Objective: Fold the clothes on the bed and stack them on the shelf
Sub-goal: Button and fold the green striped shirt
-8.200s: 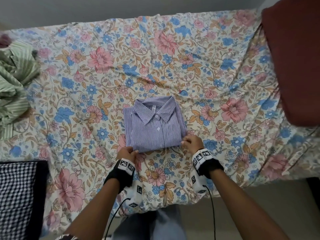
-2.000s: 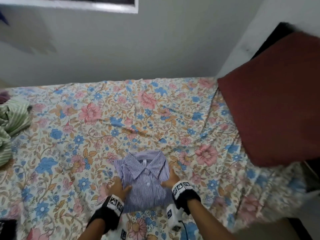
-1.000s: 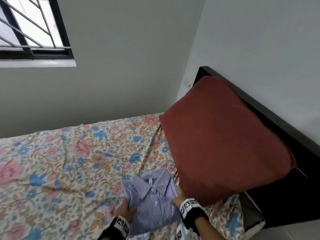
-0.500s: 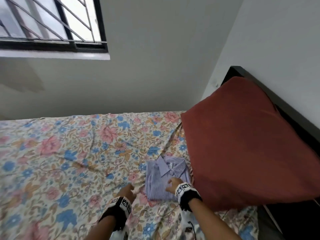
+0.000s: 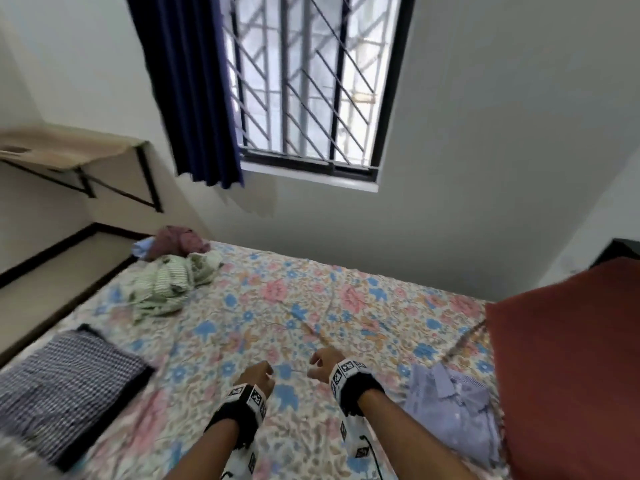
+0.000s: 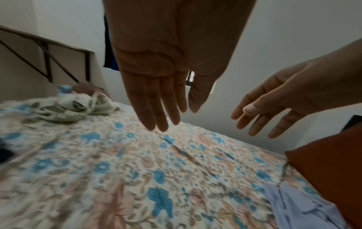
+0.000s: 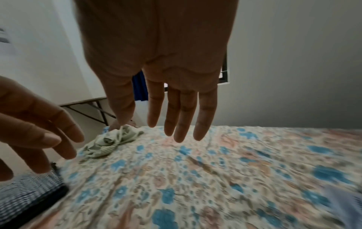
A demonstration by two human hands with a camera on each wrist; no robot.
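The folded blue striped shirt (image 5: pixel 453 407) lies on the floral bed sheet (image 5: pixel 304 306) at the right, against the red pillow (image 5: pixel 568 368); it also shows in the left wrist view (image 6: pixel 301 209). Both hands hover above the sheet, empty. My left hand (image 5: pixel 258 374) and right hand (image 5: pixel 323 358) have straight, relaxed fingers (image 6: pixel 156 111) (image 7: pixel 182 117). A crumpled green striped garment (image 5: pixel 166 285) and a maroon one (image 5: pixel 180 242) lie at the bed's far left corner. A wall shelf (image 5: pixel 69 150) hangs at the upper left.
A folded black-and-white checked garment (image 5: pixel 59 386) lies on the bed's near left side. A barred window (image 5: pixel 308 81) with a dark blue curtain (image 5: pixel 190 88) is ahead. The bed's dark headboard (image 5: pixel 620 251) sits at the far right.
Both hands have let go of the folded striped shirt, left beside the red pillow, and moved left over the sheet. The view has swung left toward the unfolded pile.
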